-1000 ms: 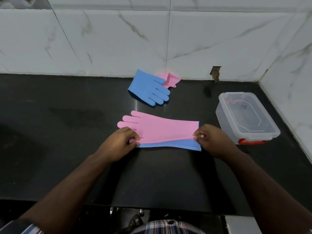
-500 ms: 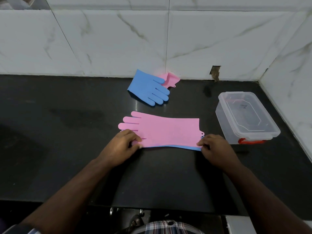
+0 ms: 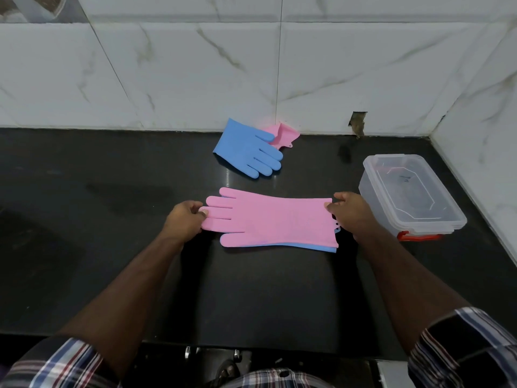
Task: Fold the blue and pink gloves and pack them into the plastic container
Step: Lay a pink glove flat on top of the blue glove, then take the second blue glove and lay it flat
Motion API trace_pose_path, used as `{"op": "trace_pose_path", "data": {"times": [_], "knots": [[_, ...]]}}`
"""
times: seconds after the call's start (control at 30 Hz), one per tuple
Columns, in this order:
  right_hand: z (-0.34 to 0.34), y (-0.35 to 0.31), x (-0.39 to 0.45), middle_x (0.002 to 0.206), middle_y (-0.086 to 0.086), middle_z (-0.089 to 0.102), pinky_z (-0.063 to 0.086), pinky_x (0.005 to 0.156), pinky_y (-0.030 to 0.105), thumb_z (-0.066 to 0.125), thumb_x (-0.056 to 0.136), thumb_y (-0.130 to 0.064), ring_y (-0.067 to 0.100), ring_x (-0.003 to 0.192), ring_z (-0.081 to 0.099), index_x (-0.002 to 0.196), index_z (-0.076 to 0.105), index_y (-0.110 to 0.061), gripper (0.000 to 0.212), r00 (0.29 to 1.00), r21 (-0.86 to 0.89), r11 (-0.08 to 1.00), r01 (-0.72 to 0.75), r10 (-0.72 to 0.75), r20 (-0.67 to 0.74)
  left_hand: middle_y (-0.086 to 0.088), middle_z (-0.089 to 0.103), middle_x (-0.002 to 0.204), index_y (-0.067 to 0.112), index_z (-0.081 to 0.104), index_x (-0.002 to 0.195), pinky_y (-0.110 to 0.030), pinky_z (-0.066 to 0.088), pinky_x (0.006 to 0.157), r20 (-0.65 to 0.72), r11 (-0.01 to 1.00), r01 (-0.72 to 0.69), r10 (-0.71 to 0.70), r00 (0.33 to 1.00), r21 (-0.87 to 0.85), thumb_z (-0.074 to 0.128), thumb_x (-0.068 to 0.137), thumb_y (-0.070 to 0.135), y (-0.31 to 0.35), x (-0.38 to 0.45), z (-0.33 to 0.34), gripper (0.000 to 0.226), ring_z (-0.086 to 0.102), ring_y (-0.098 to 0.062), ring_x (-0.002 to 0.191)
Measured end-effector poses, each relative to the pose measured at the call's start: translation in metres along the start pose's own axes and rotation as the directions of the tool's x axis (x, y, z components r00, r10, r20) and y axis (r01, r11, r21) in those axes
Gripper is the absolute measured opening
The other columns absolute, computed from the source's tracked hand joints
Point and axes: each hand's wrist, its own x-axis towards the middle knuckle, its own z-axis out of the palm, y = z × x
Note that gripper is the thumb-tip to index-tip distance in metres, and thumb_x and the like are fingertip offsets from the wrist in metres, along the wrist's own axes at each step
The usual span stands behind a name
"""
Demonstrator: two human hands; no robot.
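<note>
A pink glove (image 3: 272,219) lies flat on a blue glove (image 3: 321,245), stretched between the two hands on a black counter (image 3: 112,247). The left hand (image 3: 183,219) pinches the pink fingertips; the right hand (image 3: 349,212) grips the cuff end. Beyond the hands lies a second, folded pair (image 3: 251,148). Just right of the right hand stands the container (image 3: 411,194), lid on. The gloves look soft, floppy and light; ends offer the best hold. No readable writing.

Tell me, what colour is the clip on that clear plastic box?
Red-orange; the clip on the plastic container shows in the head view.
</note>
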Motion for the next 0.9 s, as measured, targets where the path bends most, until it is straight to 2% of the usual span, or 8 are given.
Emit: {"op": "trace_pose_path", "data": {"times": [0.07, 0.13, 0.3, 0.47, 0.57, 0.67, 0.77, 0.9], "knots": [[0.0, -0.002, 0.003, 0.099, 0.01, 0.07, 0.058, 0.082, 0.04, 0.069, 0.089, -0.025, 0.027, 0.088, 0.067, 0.1, 0.068, -0.013, 0.017, 1.0, 0.061, 0.998, -0.01, 0.012, -0.024, -0.009, 0.069, 0.096, 0.006, 0.068, 0.116, -0.031, 0.056, 0.069, 0.046, 0.988, 0.083, -0.077, 0.996, -0.129, 0.062, 0.097, 0.019, 0.001, 0.001, 0.001, 0.024, 0.062, -0.017, 0.077], [0.001, -0.003, 0.004, 0.084, 0.01, 0.068, 0.056, 0.074, 0.039, 0.069, 0.089, -0.023, 0.026, 0.078, 0.065, 0.084, 0.065, -0.013, 0.012, 0.999, 0.085, 0.996, 0.018, -0.014, -0.047, -0.009, 0.067, 0.088, 0.004, 0.071, 0.108, -0.026, 0.051, 0.064, 0.091, 0.968, 0.151, -0.135, 0.987, -0.2, 0.064, 0.096, 0.019, 0.003, 0.0, -0.002, 0.02, 0.058, -0.016, 0.071], [0.0, 0.0, 0.004, 0.086, 0.009, 0.067, 0.058, 0.076, 0.038, 0.067, 0.091, -0.02, 0.022, 0.077, 0.065, 0.088, 0.063, -0.015, 0.007, 0.995, 0.051, 0.998, 0.023, -0.018, -0.097, -0.009, 0.071, 0.089, 0.004, 0.069, 0.097, -0.029, 0.053, 0.073, 0.146, 0.939, 0.207, -0.172, 0.974, -0.275, 0.069, 0.093, 0.021, 0.004, -0.003, -0.008, 0.017, 0.063, -0.017, 0.078], [0.003, 0.006, 0.001, 0.101, 0.008, 0.069, 0.056, 0.084, 0.034, 0.064, 0.092, -0.015, 0.021, 0.088, 0.066, 0.102, 0.064, -0.013, 0.01, 0.979, -0.132, 0.988, 0.083, -0.105, -0.174, -0.013, 0.067, 0.079, 0.001, 0.068, 0.09, -0.032, 0.053, 0.061, 0.057, 0.985, 0.153, -0.148, 0.987, -0.077, 0.074, 0.089, 0.029, 0.003, 0.003, -0.008, 0.028, 0.056, -0.018, 0.063], [0.006, -0.003, -0.015, 0.111, 0.004, 0.066, 0.047, 0.086, 0.026, 0.064, 0.091, -0.014, 0.018, 0.096, 0.062, 0.109, 0.067, -0.015, 0.018, 0.935, -0.241, 0.932, 0.27, -0.313, -0.164, -0.006, 0.073, 0.079, 0.013, 0.069, 0.085, -0.038, 0.056, 0.071, -0.037, 0.994, 0.057, -0.054, 0.998, 0.096, 0.075, 0.084, 0.039, 0.001, 0.005, -0.01, 0.026, 0.061, -0.019, 0.065], [0.018, -0.009, -0.035, 0.12, 0.002, 0.066, 0.047, 0.097, 0.032, 0.062, 0.092, -0.021, 0.018, 0.106, 0.061, 0.116, 0.068, -0.015, 0.025, 0.899, -0.306, 0.858, 0.413, -0.439, -0.018, 0.006, 0.07, 0.082, 0.02, 0.066, 0.091, -0.03, 0.049, 0.066, -0.106, 0.971, -0.116, 0.141, 0.984, 0.209, 0.071, 0.086, 0.043, 0.005, -0.002, -0.009, 0.023, 0.064, -0.011, 0.075], [0.027, -0.008, -0.041, 0.125, 0.001, 0.067, 0.046, 0.105, 0.034, 0.061, 0.093, -0.025, 0.018, 0.111, 0.063, 0.12, 0.069, -0.016, 0.03, 0.912, -0.354, 0.844, 0.404, -0.401, 0.084, 0.008, 0.066, 0.085, 0.024, 0.066, 0.092, -0.027, 0.046, 0.064, -0.126, 0.929, -0.247, 0.29, 0.949, 0.277, 0.065, 0.091, 0.038, 0.014, -0.006, -0.002, 0.014, 0.062, -0.007, 0.078], [0.029, -0.02, -0.033, 0.12, 0.003, 0.069, 0.047, 0.094, 0.027, 0.058, 0.096, -0.025, 0.018, 0.104, 0.064, 0.121, 0.068, -0.014, 0.029, 0.927, -0.356, 0.859, 0.369, -0.367, 0.073, 0.008, 0.063, 0.094, 0.026, 0.065, 0.096, -0.032, 0.052, 0.074, -0.052, 0.859, -0.345, 0.392, 0.919, 0.377, 0.062, 0.093, 0.035, 0.03, -0.002, 0.011, 0.01, 0.06, -0.007, 0.083]]}}
